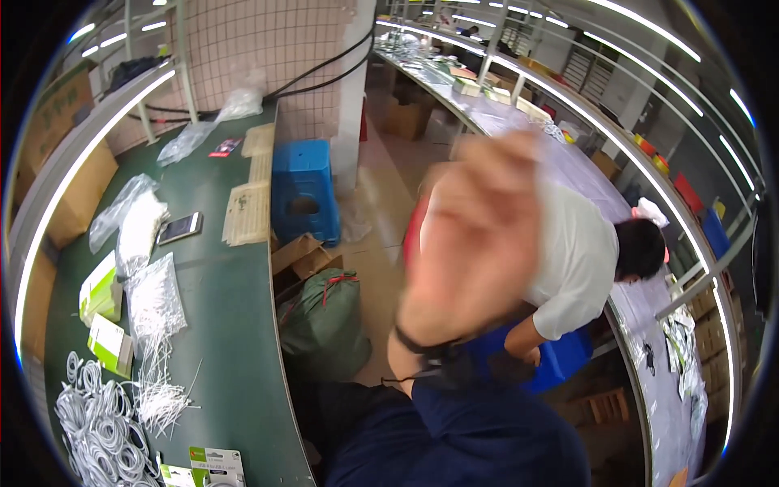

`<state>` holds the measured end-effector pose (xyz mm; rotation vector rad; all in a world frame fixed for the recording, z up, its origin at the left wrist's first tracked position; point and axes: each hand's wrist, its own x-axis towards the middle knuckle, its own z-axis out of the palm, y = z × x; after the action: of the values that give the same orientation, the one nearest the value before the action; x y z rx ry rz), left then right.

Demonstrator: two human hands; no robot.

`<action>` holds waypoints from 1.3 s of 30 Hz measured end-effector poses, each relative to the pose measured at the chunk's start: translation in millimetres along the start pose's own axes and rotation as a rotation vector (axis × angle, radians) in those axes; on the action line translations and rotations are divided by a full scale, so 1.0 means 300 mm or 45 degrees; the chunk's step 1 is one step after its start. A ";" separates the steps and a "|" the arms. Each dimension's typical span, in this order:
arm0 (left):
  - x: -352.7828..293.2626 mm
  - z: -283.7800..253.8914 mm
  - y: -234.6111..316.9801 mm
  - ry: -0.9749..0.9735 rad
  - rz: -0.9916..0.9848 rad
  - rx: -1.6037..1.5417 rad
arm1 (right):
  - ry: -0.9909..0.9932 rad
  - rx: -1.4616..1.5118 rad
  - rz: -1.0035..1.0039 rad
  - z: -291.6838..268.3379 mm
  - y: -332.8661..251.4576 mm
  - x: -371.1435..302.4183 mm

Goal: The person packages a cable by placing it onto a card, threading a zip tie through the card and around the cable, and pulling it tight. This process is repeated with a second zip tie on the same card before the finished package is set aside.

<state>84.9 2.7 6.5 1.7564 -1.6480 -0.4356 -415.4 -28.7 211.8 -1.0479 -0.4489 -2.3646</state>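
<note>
A single raised hand, which I take to be my right hand (475, 239), fills the middle of the view close up. It is smeared by motion, and its fingers do not show clearly; nothing held can be made out. Around the wrist is a black band (422, 347), with a navy garment (479, 438) below. My left hand is out of sight. On the green table (231, 325) at left lie coiled grey cables (101, 422), white ties (162, 402), clear bags (154, 296), green-and-white boxes (109, 345) and a phone (180, 229).
Blue stools (302, 191) and a tied green sack (329, 325) stand beside the table. A person in a white shirt (576, 260) bends over the long bench (560, 170) at right, near a blue bin (564, 361). Cartons (302, 258) lie by the sack.
</note>
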 end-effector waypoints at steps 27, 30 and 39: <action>-0.002 0.067 -0.119 -0.185 -0.297 -0.553 | -1.257 -1.084 1.009 -0.297 0.410 -0.974; -0.004 0.072 -0.119 -0.163 -0.287 -0.509 | -1.263 -1.149 0.998 -0.301 0.403 -0.969; -0.009 0.087 -0.166 -0.166 -0.240 -0.505 | -1.406 -1.197 0.911 -0.281 0.390 -0.967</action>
<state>104.5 -2.9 -46.0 1.6104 -1.3680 -0.9153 -232.1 -72.9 -51.7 -2.3812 0.6932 -1.1077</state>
